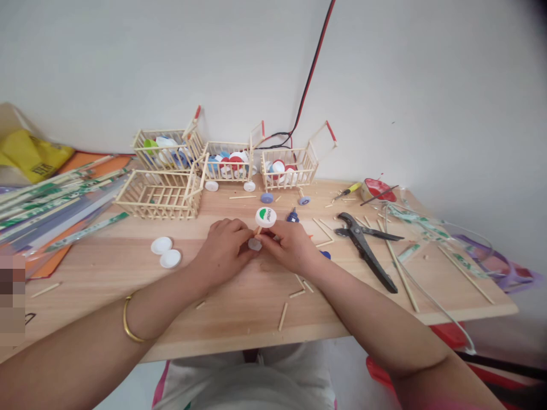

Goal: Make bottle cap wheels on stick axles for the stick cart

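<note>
My left hand [227, 250] and my right hand [289, 246] meet over the middle of the table, fingers closed around a short wooden stick [258, 230]. At its far end is a white bottle cap [265, 216] with a green mark. A second whitish cap [255, 244] shows at the near end, partly hidden by my fingers. Two white caps [170, 258] lie left of my left hand, undersides up. Just beyond my right hand stands a small blue glue bottle [293, 216]; a blue cap [326, 255] peeks out beside the wrist.
Small stick-built carts [228, 169] line the wall, several filled with caps. An uncapped stick basket [158, 196] sits in front. Black pliers [363, 245], a yellow cutter [349, 191], a red bowl [378, 191] and a glue-gun-like cord [431, 296] lie right. Wrapped sticks [64, 199] are piled left.
</note>
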Demonstrator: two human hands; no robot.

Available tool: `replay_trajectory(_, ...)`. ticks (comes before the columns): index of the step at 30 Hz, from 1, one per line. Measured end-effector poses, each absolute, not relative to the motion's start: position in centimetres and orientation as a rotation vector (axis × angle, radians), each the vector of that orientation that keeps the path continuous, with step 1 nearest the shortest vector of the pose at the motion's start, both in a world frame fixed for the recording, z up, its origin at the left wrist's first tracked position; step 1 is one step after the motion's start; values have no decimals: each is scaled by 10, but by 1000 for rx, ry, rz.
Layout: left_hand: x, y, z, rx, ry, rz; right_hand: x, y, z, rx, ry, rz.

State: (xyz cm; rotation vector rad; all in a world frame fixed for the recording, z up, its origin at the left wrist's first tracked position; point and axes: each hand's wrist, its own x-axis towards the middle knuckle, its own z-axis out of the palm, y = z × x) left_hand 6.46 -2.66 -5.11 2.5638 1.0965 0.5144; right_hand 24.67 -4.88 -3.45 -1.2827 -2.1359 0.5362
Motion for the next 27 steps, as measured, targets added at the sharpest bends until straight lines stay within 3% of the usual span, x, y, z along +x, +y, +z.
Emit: replay_trajectory(27, 64, -26, -53, 2569, 1092, 528, 247, -49, -32, -1280, -2139, 538)
